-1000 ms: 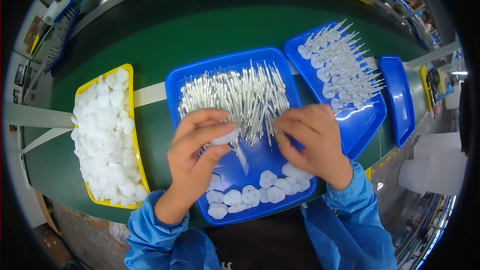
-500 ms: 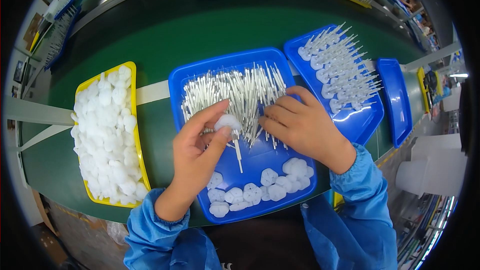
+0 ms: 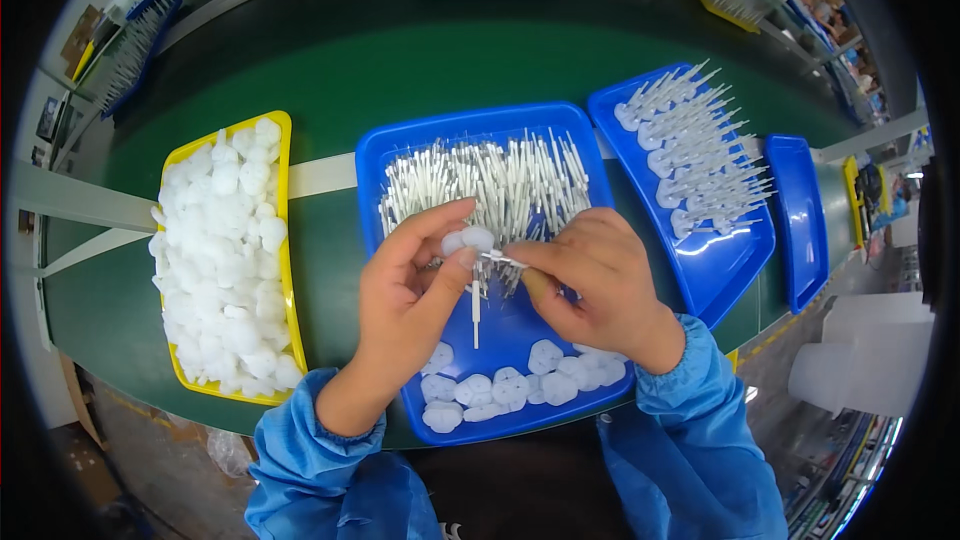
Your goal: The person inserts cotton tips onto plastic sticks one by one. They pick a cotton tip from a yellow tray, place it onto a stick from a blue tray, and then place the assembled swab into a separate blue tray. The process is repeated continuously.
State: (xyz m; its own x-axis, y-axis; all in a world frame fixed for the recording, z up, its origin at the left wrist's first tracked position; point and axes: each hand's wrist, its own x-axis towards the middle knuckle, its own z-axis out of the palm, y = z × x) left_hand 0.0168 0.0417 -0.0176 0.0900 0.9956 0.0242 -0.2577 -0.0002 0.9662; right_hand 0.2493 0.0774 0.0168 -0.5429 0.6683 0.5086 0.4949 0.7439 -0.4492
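Over the large blue tray (image 3: 535,318), my left hand (image 3: 400,310) pinches a translucent white scalloped disc (image 3: 470,239) between thumb and fingers. One thin white rod (image 3: 476,315) hangs down from that disc. My right hand (image 3: 605,280) grips another thin white rod (image 3: 505,260) in its fingertips, its end at the disc's edge; whether it is seated there I cannot tell. Behind both hands lies a dense heap of thin white rods (image 3: 480,175) with grey ends. Several similar scalloped discs (image 3: 508,390) line the tray's near edge.
On the left a yellow tray (image 3: 291,280) is heaped with white pieces (image 3: 215,260). To the right, another blue tray (image 3: 722,275) carries rows of discs with rods standing up (image 3: 695,155). Beyond it is a narrow blue tray (image 3: 798,220). The table top (image 3: 330,90) is green.
My right hand has come away from the rod heap toward my left hand, bringing a rod to the disc. The whole view has shifted slightly.
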